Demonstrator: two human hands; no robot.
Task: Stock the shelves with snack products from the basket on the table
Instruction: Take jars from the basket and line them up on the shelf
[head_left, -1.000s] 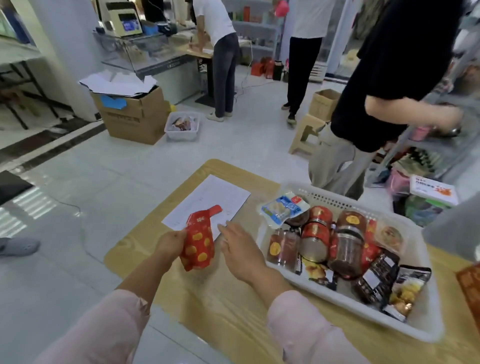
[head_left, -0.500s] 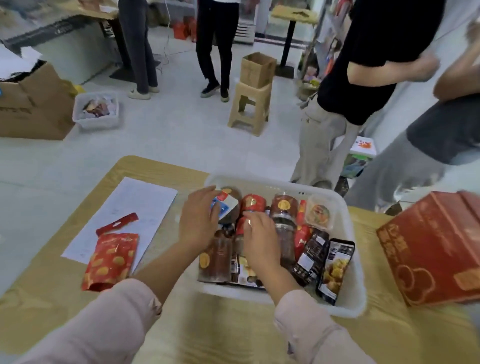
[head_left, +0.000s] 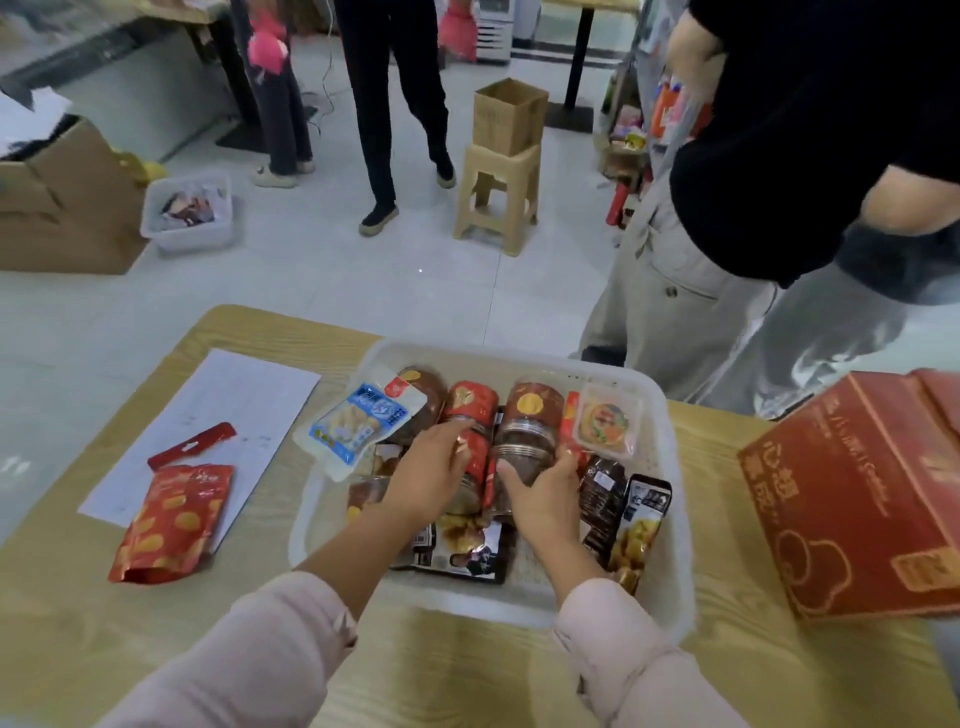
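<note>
Pick step: both hands are inside the white basket (head_left: 672, 519) at the centre of the table (head_left: 467, 670). The left hand (head_left: 431, 467) curls its fingers over a red-labelled jar (head_left: 478, 462), and the right hand (head_left: 545, 488) grips the clear brown-filled jar (head_left: 532, 421) at its 3 o'clock. Snacks fill the basket, and a red pouch (head_left: 171, 519) lies on the table at the basket's 9 o'clock. Next move, by my judgement: lift the jars straight up clear of the packets and carry them to the shelves.

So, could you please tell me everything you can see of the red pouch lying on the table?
The red pouch looks like shiny foil printed with yellow rounds, crumpled, its top edge seemingly torn. It lies flat on the wooden table, left of the basket, upper part resting on a sheet of paper. A loose red strip lies just beyond it, apart.
</note>
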